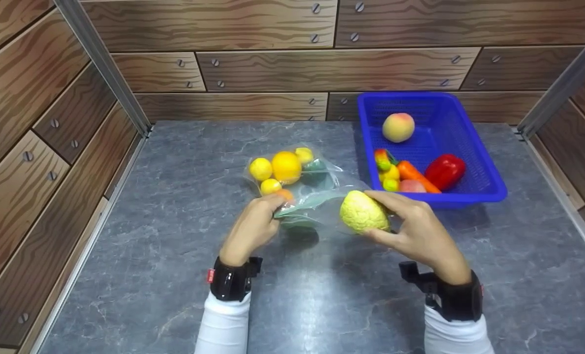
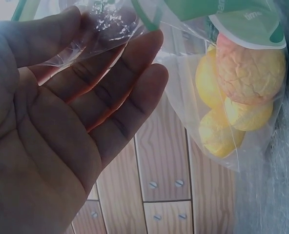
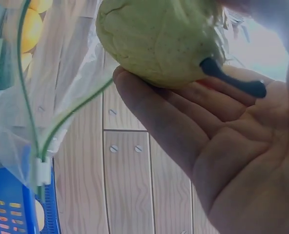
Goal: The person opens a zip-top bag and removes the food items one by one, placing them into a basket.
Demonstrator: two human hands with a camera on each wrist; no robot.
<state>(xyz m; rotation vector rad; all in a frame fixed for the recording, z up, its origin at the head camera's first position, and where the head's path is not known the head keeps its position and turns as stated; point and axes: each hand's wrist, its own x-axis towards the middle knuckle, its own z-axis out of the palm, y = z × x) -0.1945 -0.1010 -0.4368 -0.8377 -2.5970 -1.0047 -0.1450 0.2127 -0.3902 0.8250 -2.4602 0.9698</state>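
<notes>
One yellow fruit (image 1: 363, 212), clasped in my right grip (image 1: 415, 231) at the mouth of one clear bag (image 1: 317, 200); my left grip (image 1: 253, 223) pinches its edge. Best, I judge: hold the mouth wide, stem (image 3: 237, 82) last. Bagged fruits (image 1: 286, 167): five visible. Blue basket (image 1: 430, 197): one red pepper (image 1: 445, 172), one carrot (image 1: 415, 174), others partly hidden

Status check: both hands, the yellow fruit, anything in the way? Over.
Left hand pinching clear bag by its edge. Right hand holding yellow fruit at the bag's mouth. Blue basket nearby, not between them.

Plank-patterned walls (image 1: 262, 71), grey tabletop (image 1: 164, 265), perhaps stone
</notes>
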